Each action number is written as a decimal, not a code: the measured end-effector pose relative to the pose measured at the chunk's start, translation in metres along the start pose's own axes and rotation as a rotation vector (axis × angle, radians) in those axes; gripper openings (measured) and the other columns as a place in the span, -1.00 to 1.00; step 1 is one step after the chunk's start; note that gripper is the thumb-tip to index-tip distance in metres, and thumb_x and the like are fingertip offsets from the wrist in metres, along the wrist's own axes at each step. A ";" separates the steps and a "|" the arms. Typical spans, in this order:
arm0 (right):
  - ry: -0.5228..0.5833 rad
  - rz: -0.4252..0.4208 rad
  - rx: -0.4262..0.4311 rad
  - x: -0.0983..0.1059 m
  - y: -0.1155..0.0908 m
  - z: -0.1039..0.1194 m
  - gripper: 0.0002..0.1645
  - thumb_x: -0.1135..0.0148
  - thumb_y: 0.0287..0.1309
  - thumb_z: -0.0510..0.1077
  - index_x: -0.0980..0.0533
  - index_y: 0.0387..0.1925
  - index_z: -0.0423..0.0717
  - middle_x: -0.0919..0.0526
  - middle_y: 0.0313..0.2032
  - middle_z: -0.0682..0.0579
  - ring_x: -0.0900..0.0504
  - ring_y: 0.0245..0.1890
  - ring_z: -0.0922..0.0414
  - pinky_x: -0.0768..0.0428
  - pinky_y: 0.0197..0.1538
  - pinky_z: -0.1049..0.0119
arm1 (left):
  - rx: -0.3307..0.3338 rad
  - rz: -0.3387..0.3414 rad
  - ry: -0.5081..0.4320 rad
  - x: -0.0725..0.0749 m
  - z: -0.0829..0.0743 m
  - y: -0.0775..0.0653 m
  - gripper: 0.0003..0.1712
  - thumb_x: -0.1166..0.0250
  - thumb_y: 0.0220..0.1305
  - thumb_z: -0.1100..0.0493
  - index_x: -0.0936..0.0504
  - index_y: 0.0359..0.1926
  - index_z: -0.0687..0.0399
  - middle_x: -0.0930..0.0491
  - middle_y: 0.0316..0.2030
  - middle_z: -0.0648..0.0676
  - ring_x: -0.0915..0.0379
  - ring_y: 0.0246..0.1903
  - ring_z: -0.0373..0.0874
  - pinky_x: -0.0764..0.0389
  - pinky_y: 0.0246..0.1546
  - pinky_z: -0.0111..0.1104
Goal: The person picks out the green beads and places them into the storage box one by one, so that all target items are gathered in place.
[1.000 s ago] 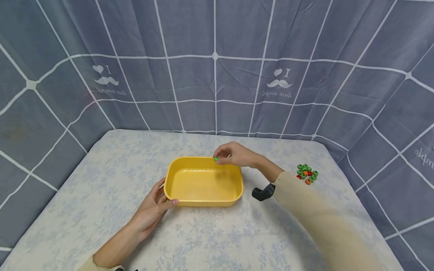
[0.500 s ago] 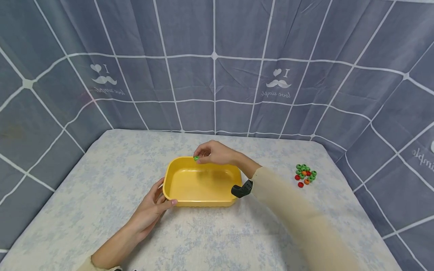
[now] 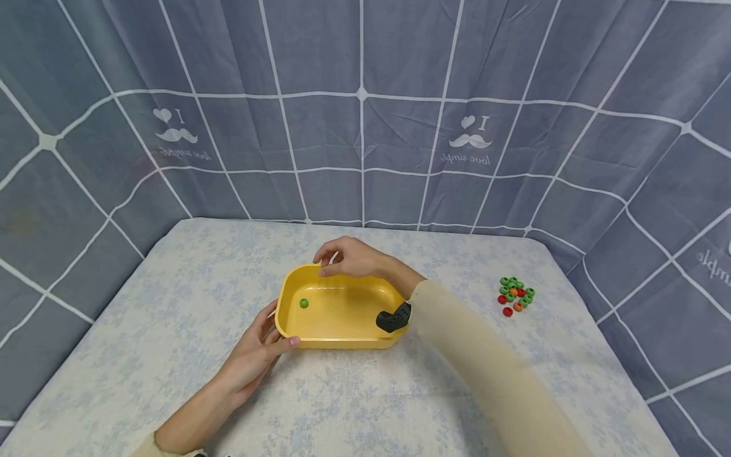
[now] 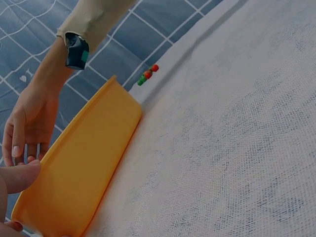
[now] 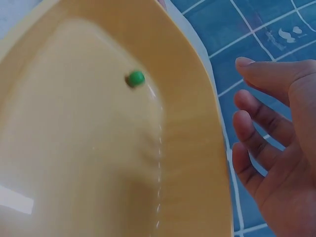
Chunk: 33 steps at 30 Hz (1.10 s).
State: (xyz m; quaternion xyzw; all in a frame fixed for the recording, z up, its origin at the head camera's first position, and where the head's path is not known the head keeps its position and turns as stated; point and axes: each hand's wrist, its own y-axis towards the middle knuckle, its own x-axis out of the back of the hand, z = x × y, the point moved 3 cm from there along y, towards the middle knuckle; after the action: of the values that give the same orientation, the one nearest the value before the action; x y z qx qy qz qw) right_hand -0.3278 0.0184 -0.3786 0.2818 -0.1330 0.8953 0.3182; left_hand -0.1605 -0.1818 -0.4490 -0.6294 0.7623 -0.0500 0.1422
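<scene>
A yellow rectangular tub sits on the table in the head view. My left hand grips its left end, thumb over the near rim and fingers beneath or behind the side wall. Inside the tub, toward the left, lies one green bead; the right wrist view also shows this green bead near the wall. Above the far rim hovers my right hand, fingers loosely bent and holding nothing, thumb and fingertips apart in the right wrist view.
Several green, red and orange beads lie in a loose cluster on the table to the right of the tub. A patterned pale cloth covers the table. Blue-grey checked curtains hang behind and at both sides.
My right hand has moved left along the far rim and let go of the green bead, which now lies in the tub. The left hand keeps its hold on the tub.
</scene>
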 end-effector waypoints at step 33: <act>-0.022 -0.104 -0.060 0.048 -0.081 -0.018 -0.69 -0.39 0.35 -0.17 -0.67 0.07 -0.19 -0.68 -0.12 0.02 -0.63 -0.09 0.03 -0.67 0.03 0.17 | -0.007 0.002 -0.020 0.000 0.001 0.000 0.17 -0.41 0.36 0.30 0.20 0.68 -0.14 0.15 0.61 0.11 0.13 0.57 0.05 -0.17 0.49 -0.02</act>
State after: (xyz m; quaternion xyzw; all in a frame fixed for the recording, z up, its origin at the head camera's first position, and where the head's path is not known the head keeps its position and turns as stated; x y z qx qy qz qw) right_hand -0.3141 0.1113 -0.3601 0.2885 -0.1485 0.8700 0.3713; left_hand -0.1599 -0.1817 -0.4503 -0.6294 0.7618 -0.0409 0.1476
